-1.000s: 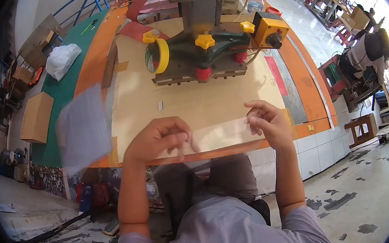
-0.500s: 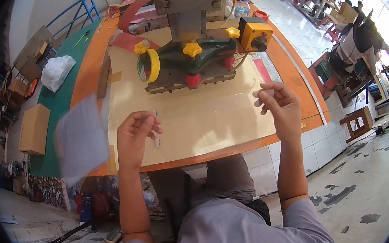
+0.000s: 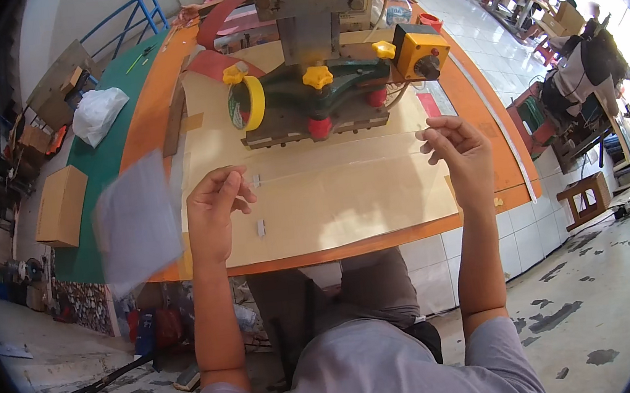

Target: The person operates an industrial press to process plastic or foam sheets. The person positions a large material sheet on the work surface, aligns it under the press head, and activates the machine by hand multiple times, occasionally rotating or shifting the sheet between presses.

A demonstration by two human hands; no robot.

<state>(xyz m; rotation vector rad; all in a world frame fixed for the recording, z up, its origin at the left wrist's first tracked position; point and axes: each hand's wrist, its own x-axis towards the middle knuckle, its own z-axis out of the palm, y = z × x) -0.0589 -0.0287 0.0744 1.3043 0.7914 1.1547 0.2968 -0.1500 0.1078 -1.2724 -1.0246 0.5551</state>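
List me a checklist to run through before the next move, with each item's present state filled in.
1. Clear sheet held at both ends: looks ok; the left hand and right hand seem to pinch opposite ends, though the film is faint.
2. Both hands clear of the press head: ok; neither touches it.
3. Clear sheet flat against the tan board: cannot tell from this overhead view.
4. Press head free of extras: not ok; a yellow tape roll sits at its left end.
5. Dark knob on the yellow control box set: cannot tell; its setting is unreadable.
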